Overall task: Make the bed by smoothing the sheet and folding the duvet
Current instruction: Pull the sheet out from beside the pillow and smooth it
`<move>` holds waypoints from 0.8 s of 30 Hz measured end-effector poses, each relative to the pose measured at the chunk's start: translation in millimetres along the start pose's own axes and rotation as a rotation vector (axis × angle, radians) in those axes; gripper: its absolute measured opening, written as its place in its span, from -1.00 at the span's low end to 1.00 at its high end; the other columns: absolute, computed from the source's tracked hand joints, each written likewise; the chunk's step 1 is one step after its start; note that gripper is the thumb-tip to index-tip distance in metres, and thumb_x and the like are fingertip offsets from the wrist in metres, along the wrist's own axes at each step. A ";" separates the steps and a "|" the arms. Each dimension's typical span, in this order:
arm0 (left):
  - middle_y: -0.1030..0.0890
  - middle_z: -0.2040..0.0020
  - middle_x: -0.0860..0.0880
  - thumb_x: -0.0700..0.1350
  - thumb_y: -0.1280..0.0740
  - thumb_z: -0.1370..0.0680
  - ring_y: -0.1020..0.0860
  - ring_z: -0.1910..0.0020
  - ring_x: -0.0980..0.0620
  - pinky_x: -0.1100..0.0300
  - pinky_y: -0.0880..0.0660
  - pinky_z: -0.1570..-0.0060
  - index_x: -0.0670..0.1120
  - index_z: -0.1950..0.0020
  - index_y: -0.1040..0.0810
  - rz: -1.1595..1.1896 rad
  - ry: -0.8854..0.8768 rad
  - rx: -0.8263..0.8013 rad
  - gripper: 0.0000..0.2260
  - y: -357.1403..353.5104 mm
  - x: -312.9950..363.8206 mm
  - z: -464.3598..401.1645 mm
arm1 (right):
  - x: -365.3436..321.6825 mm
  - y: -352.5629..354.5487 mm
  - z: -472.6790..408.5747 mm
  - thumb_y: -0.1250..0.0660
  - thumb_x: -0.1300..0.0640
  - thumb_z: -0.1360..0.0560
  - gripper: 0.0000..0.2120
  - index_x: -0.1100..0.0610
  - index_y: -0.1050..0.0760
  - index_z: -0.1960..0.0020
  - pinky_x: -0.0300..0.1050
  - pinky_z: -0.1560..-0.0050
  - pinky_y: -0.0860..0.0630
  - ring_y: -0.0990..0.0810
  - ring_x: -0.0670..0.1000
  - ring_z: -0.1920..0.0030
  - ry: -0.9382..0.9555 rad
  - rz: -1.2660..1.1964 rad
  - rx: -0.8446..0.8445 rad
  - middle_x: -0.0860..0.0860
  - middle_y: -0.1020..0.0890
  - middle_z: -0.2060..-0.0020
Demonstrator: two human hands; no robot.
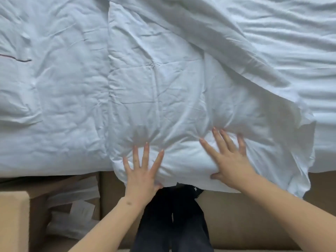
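Both hands press flat on the puffy white duvet (163,99), fingers straight and spread apart. The left hand (141,175) sits at 6 o'clock and the right hand (229,160) at 5 o'clock, right at the bed's near edge. The folded duvet runs long from 6 toward 12. The wrinkled sheet (294,51) lies at 2 o'clock. Dark trousers (174,219) hide the floor below.

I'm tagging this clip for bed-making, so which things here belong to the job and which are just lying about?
Part of the job:
duvet, folded, pressed by both hands
sheet, wrinkled
left hand
right hand

Just lying about:
cardboard box on the floor
white packaging beside it
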State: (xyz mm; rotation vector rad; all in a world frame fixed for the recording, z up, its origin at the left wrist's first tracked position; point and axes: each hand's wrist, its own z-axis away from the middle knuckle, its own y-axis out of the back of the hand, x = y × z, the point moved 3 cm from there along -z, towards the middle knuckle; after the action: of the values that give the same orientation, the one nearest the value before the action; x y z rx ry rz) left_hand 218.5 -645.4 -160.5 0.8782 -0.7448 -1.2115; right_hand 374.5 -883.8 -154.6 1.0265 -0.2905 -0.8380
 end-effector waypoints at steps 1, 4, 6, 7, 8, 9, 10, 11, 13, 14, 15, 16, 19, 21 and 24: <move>0.05 -0.67 -0.23 0.28 -0.61 -0.24 0.08 -0.60 -0.43 -0.58 -0.03 -0.37 0.15 -0.67 0.08 -0.018 -0.013 0.016 0.20 -6.4 -4.5 -4.2 | 0.0 -2.7 -4.6 -0.69 -0.11 -0.08 0.30 -0.13 0.00 -0.62 0.43 -0.46 0.16 -0.02 0.25 -0.60 0.005 0.024 0.011 0.24 -0.03 -0.60; -0.07 -0.66 -0.22 0.06 -0.59 -0.35 0.00 -0.59 -0.43 -0.55 -0.02 -0.39 0.18 -0.66 -0.05 0.003 -0.016 0.126 0.02 -16.9 -8.6 -15.5 | -1.2 -12.6 -9.5 -0.61 0.33 -0.08 0.11 -0.03 -0.28 -0.56 0.45 -0.42 -0.03 -0.28 0.27 -0.52 0.042 0.036 0.156 0.24 -0.30 -0.52; -0.11 -0.65 -0.20 -0.12 -0.51 -0.39 -0.02 -0.60 -0.42 -0.54 -0.02 -0.40 0.20 -0.65 -0.09 0.028 -0.021 0.193 -0.06 -16.1 -6.3 -12.2 | -2.8 -12.0 -3.8 -0.49 0.41 -0.16 -0.07 0.05 -0.40 -0.49 0.47 -0.40 -0.17 -0.41 0.26 -0.45 0.079 0.018 0.227 0.21 -0.45 -0.44; -0.12 -0.65 -0.20 -0.16 -0.47 -0.41 -0.02 -0.60 -0.42 -0.54 -0.03 -0.40 0.20 -0.65 -0.07 0.041 -0.031 0.210 -0.08 -13.4 -5.4 -6.5 | -4.2 -8.0 2.9 -0.38 0.41 -0.24 -0.20 0.08 -0.43 -0.47 0.46 -0.38 -0.23 -0.45 0.25 -0.42 0.088 -0.014 0.241 0.20 -0.50 -0.40; -0.12 -0.65 -0.20 -0.18 -0.43 -0.43 -0.03 -0.60 -0.42 -0.55 -0.04 -0.39 0.21 -0.65 -0.04 0.055 -0.046 0.218 -0.09 -8.8 -4.2 1.5 | -4.9 -2.3 11.3 -0.23 0.37 -0.31 -0.30 0.10 -0.45 -0.45 0.43 -0.37 -0.29 -0.48 0.24 -0.40 0.083 -0.066 0.241 0.17 -0.53 -0.38; -0.12 -0.65 -0.20 -0.18 -0.38 -0.44 -0.04 -0.59 -0.43 -0.56 -0.07 -0.37 0.20 -0.64 -0.03 0.070 -0.068 0.217 -0.13 -2.3 -2.9 10.5 | -5.9 6.5 19.9 -0.07 0.31 -0.35 -0.33 0.11 -0.46 -0.44 0.40 -0.36 -0.35 -0.50 0.22 -0.38 0.069 -0.124 0.240 0.15 -0.55 -0.36; -0.12 -0.65 -0.21 -0.16 -0.32 -0.46 -0.06 -0.59 -0.44 -0.58 -0.10 -0.35 0.20 -0.64 -0.01 0.083 -0.092 0.198 -0.16 5.7 -0.7 19.7 | -6.9 16.9 29.4 0.04 0.27 -0.34 -0.29 0.11 -0.47 -0.43 0.34 -0.36 -0.38 -0.51 0.18 -0.38 0.063 -0.189 0.250 0.11 -0.55 -0.36; -0.10 -0.65 -0.21 -0.13 -0.27 -0.47 -0.06 -0.58 -0.45 -0.59 -0.11 -0.34 0.20 -0.64 0.01 0.099 -0.113 0.170 -0.19 16.6 2.2 27.5 | -7.8 30.3 39.4 0.08 0.29 -0.32 -0.26 0.10 -0.47 -0.43 0.22 -0.39 -0.40 -0.52 0.12 -0.37 0.055 -0.246 0.271 0.06 -0.55 -0.37; -0.03 -0.66 -0.20 -0.13 -0.20 -0.50 0.00 -0.59 -0.44 -0.60 -0.09 -0.35 0.22 -0.63 0.09 0.158 -0.134 0.115 -0.22 42.1 8.8 41.4 | -6.3 56.7 59.7 -0.02 0.42 -0.29 -0.26 0.09 -0.51 -0.40 -0.19 -0.43 -0.32 -0.48 -0.02 -0.34 0.045 -0.315 0.333 -0.01 -0.55 -0.33; 0.03 -0.67 -0.19 -0.14 -0.14 -0.52 0.06 -0.60 -0.42 -0.59 -0.05 -0.37 0.23 -0.62 0.15 0.192 -0.139 0.091 -0.24 54.3 12.8 48.6 | -4.6 70.3 70.6 -0.09 0.49 -0.28 -0.26 0.10 -0.53 -0.38 -0.39 -0.40 -0.25 -0.46 -0.06 -0.29 0.049 -0.332 0.360 -0.02 -0.56 -0.30; 0.08 -0.67 -0.19 -0.14 -0.08 -0.52 0.11 -0.61 -0.41 -0.58 -0.02 -0.39 0.25 -0.61 0.19 0.217 -0.147 0.072 -0.25 64.7 16.6 56.0 | -3.0 82.9 81.5 -0.14 0.55 -0.27 -0.25 0.09 -0.53 -0.37 -0.53 -0.34 -0.19 -0.45 -0.05 -0.27 0.051 -0.344 0.372 -0.01 -0.57 -0.27; 0.10 -0.67 -0.19 -0.13 -0.03 -0.51 0.13 -0.61 -0.41 -0.57 -0.01 -0.40 0.25 -0.61 0.20 0.237 -0.162 0.080 -0.26 74.6 20.2 63.9 | -1.3 93.7 92.5 -0.18 0.60 -0.27 -0.23 0.09 -0.52 -0.37 -0.59 -0.30 -0.18 -0.47 -0.05 -0.25 0.059 -0.342 0.377 0.00 -0.58 -0.25; 0.05 -0.67 -0.22 -0.11 -0.11 -0.51 0.07 -0.60 -0.42 -0.56 -0.09 -0.39 0.19 -0.65 0.13 0.234 -0.210 0.182 -0.25 86.1 33.9 85.8 | 2.8 111.4 124.2 -0.18 0.64 -0.21 -0.20 0.13 -0.54 -0.35 -0.53 -0.30 -0.25 -0.45 -0.23 -0.33 0.109 -0.328 0.393 0.05 -0.61 -0.25; -0.05 -0.66 -0.22 -0.08 -0.16 -0.55 -0.02 -0.60 -0.42 -0.57 -0.13 -0.36 0.17 -0.66 0.05 0.233 -0.266 0.219 -0.29 68.8 50.0 96.2 | 5.4 106.0 135.5 -0.14 0.57 -0.18 -0.19 0.12 -0.56 -0.35 -0.35 -0.34 -0.36 -0.35 -0.33 -0.41 0.116 -0.229 0.416 0.04 -0.60 -0.26; -0.07 -0.67 -0.17 0.07 -0.31 -0.61 -0.09 -0.60 -0.37 -0.53 -0.27 -0.31 0.22 -0.65 0.08 0.217 -0.266 0.051 -0.26 17.9 67.6 113.2 | 27.6 71.6 131.4 -0.27 0.56 -0.28 -0.08 -0.08 -0.26 -0.51 0.32 -0.26 -0.45 -0.39 0.04 -0.48 0.004 0.184 0.073 0.07 -0.43 -0.47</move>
State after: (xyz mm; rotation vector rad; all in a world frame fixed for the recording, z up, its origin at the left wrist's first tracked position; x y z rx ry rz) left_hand 142.9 -728.4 -89.1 0.6641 -1.0613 -1.1296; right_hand 351.0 -969.7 -31.2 1.0518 -0.4079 -0.6625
